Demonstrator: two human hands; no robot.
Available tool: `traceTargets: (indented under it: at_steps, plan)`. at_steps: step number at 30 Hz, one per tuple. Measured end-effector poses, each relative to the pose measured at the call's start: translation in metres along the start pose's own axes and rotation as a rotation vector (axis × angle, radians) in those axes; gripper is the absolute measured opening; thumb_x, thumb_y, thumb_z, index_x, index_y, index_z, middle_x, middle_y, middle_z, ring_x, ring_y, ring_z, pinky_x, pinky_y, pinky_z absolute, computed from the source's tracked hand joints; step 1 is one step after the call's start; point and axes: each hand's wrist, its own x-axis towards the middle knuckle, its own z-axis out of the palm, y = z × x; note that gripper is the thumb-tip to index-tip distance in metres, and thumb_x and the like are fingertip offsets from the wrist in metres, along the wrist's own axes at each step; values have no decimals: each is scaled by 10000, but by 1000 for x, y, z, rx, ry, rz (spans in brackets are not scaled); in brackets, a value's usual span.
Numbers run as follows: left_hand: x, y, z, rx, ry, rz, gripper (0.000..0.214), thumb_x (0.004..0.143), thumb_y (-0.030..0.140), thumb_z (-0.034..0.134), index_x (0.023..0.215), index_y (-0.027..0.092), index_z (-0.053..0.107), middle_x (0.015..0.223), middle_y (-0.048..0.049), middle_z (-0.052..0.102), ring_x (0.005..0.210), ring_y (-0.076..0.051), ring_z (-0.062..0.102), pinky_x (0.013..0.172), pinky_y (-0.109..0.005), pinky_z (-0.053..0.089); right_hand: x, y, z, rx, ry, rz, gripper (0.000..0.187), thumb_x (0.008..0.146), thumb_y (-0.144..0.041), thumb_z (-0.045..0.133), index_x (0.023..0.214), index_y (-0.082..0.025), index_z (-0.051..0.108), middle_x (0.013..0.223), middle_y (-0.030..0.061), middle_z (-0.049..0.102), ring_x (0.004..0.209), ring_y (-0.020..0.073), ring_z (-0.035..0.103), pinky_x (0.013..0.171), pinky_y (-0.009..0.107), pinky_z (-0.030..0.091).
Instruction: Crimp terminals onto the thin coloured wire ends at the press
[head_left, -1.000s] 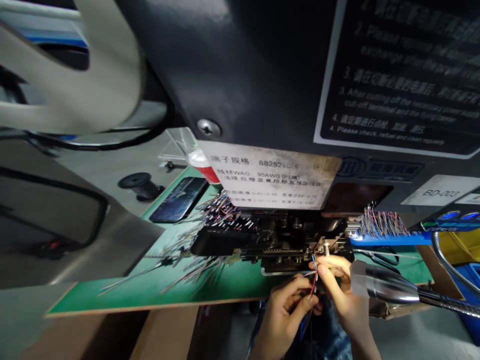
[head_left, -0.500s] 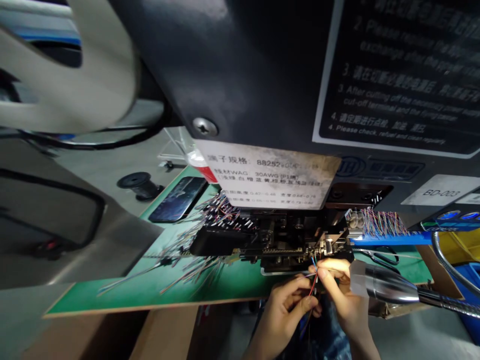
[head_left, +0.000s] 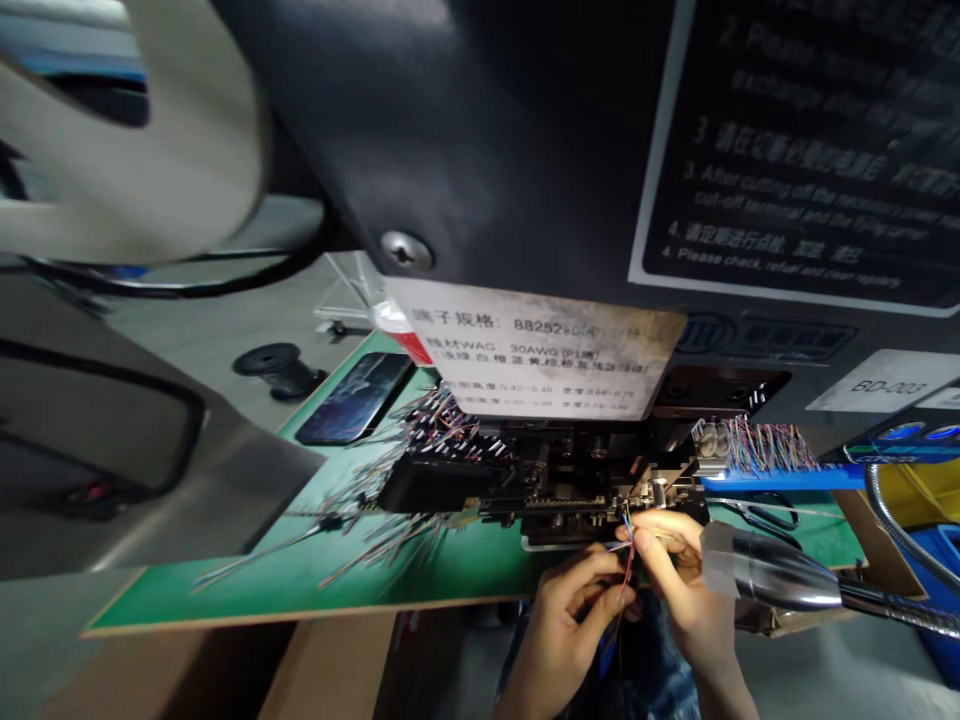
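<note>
Both hands are in front of the crimping machine's terminal tooling (head_left: 652,492), low in the head view. My left hand (head_left: 581,610) is closed, with thin coloured wires (head_left: 628,568) pinched between thumb and fingers. Just right of it, my right hand (head_left: 675,560) pinches the same group of wires nearer their upper ends. Blue and other coloured wire tips fan upward from the fingers toward the tooling. The red strand runs down between the two hands. Where exactly each fingertip meets a wire is too small to make out.
The dark machine housing (head_left: 480,150) fills the upper view. On the green bench (head_left: 480,570) lie bundled wires (head_left: 442,420) and a phone (head_left: 356,398). A metal lamp head (head_left: 780,567) on a flexible neck sits close by my right hand. Scissors (head_left: 772,512) lie behind it.
The wire tips by my right fingers have shifted slightly and spread, with more colours showing. Both hands stay in nearly the same place, still pinching the wires.
</note>
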Motion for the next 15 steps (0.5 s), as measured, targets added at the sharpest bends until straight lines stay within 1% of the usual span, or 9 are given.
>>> traceTargets:
  at_steps: [3,6,8,10,12,14,15]
  plan:
    - [0,6,-1,3,-7,-5,353,906,507,817,831,165,776,779,-16,679,680,-158,722,666,-192,602,-1,1,0,-5,11,-2,192,982,-400,722,1033,-260,844,932,54,839,858,239,788,819,337,616]
    - [-2,6,-5,-58,-55,-79,390,869,545,848,848,163,772,729,-12,695,649,-154,711,664,-206,603,0,-2,-2,-58,37,-78,130,970,-348,733,990,-273,838,910,35,795,825,215,748,779,318,596]
    - [-3,2,-8,-144,-124,-137,429,827,573,876,839,161,758,677,-7,700,589,-148,694,629,-219,599,0,-5,-5,-78,6,-156,115,960,-322,742,893,-264,814,916,24,749,773,184,713,727,291,582]
    - [-5,-1,-10,-213,-174,-178,467,784,598,901,814,160,742,639,-7,699,544,-150,676,594,-235,592,1,-7,-7,-26,-60,-183,175,959,-345,751,817,-244,765,930,27,737,739,173,705,698,284,589]
    - [-5,-1,-10,-225,-177,-213,488,761,614,911,805,161,735,634,-11,703,542,-157,675,598,-252,594,0,-6,-8,59,-97,-124,203,956,-403,765,833,-243,742,895,31,764,700,185,721,649,292,605]
    - [-4,3,-8,-193,-158,-232,494,759,623,909,813,164,736,654,-12,711,569,-161,684,628,-260,599,-1,-3,-8,100,-75,-42,211,939,-458,785,911,-249,766,843,39,796,675,217,744,605,316,619]
    - [-3,5,-6,-173,-146,-227,493,765,628,903,816,166,737,662,-11,714,582,-161,688,643,-259,600,-1,-2,-8,91,-49,-10,221,932,-472,791,950,-253,786,834,45,811,686,232,761,610,329,628]
